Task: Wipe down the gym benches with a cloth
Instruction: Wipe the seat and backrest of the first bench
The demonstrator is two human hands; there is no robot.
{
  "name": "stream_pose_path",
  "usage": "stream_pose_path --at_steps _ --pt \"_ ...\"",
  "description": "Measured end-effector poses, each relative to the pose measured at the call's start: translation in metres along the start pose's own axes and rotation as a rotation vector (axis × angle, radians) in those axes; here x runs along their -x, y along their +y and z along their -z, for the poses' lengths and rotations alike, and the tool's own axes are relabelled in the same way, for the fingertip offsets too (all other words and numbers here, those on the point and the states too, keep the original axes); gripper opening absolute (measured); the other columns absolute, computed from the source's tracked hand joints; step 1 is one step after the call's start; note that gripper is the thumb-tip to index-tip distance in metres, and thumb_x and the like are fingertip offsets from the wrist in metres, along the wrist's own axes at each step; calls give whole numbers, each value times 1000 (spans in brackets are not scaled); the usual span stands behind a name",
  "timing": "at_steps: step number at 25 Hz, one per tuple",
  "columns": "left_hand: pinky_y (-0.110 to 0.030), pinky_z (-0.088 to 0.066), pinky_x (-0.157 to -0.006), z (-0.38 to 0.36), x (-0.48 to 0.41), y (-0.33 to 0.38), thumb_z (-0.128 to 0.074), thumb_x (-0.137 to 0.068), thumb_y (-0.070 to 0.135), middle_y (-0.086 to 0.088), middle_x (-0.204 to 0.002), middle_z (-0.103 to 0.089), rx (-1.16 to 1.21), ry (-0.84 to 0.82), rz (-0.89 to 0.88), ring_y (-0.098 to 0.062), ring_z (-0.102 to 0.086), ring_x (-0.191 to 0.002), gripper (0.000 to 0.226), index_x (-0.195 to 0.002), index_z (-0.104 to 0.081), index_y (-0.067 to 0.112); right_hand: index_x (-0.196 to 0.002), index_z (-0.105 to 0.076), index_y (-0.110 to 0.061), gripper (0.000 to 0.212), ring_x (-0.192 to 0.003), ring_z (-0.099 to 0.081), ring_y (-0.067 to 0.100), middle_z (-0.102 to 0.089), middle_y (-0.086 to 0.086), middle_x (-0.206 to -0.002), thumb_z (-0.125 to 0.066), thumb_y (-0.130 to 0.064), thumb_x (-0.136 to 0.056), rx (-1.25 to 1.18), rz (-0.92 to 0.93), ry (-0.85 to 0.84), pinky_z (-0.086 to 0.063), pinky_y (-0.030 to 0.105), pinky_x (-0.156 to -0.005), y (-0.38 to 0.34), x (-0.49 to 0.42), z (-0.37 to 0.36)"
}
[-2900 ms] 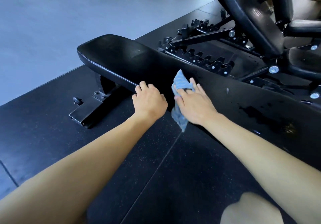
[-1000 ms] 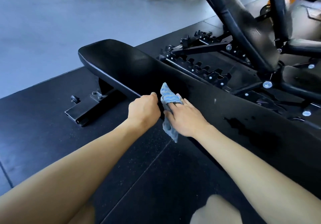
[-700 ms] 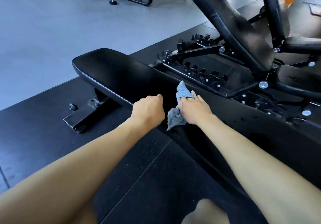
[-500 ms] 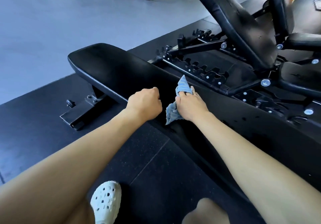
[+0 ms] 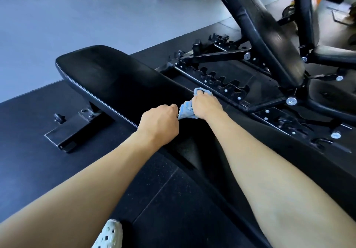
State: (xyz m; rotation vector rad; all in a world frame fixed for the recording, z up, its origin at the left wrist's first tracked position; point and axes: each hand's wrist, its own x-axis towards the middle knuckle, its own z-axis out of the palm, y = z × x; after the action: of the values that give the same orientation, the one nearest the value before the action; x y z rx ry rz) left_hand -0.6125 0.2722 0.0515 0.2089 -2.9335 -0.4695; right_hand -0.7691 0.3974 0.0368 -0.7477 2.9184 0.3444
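A flat black gym bench runs from upper left to lower right across a black rubber mat. My right hand grips a bunched blue cloth and presses it on the pad close to the far edge. My left hand sits curled at the pad's near edge, knuckles against the cloth's lower end. Whether it also holds the cloth is not visible.
An inclined adjustable bench with a notched steel frame stands right behind the flat bench. The flat bench's steel foot juts out at left. My white perforated shoe is at the bottom. Grey floor lies beyond the mat.
My right hand has slid the cloth across the pad toward its far edge and bunched it tighter. My left hand stayed curled at the near edge.
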Motion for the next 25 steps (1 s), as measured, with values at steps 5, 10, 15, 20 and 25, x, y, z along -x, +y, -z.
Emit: stream_pose_path --at_steps 5,10,15,20,25 --pt "-39 -51 -69 1 -2 -13 -46 -95 24 -1 -96 -62 1 -16 -35 -29 -63 -83 17 -105 -58 17 -122 -61 -10 32 -124 -51 31 -55 7 -128 -56 -12 -91 19 48 176 -37 42 -108 -17 43 -16" --pt "-38 -50 -68 6 -7 -23 -45 -97 27 -1 -97 -61 54 8 -44 -27 -61 -82 18 -108 -56 18 -105 -67 -14 19 -122 -52 29 -57 6 -119 -62 -12 -88 57 158 145 -34 42 -113 -16 50 -11" --pt "-35 -42 -65 0 -12 -21 -46 -95 23 -2 -96 -61 41 -24 -20 -26 -58 -80 15 -103 -57 16 -126 -57 -4 29 -128 -46 31 -45 10 -143 -51 -7 -97 112 122 64 -43 41 -98 -31 -29 11" --pt "-34 -36 -63 2 -21 -5 -47 -93 20 -1 -90 -54 45 -17 -46 -24 -53 -75 10 -95 -56 15 -130 -50 -5 32 -130 -42 35 -43 17 -142 -48 -11 -99 98 102 124 -42 45 -103 -16 7 2" --pt "-40 -50 -77 6 -17 -2 -48 -94 21 0 -94 -60 143 -50 -156 -25 -60 -77 13 -91 -60 17 -96 -58 -19 13 -122 -50 33 -53 9 -128 -48 -12 -93 -13 -12 104 -39 48 -109 15 70 -21"
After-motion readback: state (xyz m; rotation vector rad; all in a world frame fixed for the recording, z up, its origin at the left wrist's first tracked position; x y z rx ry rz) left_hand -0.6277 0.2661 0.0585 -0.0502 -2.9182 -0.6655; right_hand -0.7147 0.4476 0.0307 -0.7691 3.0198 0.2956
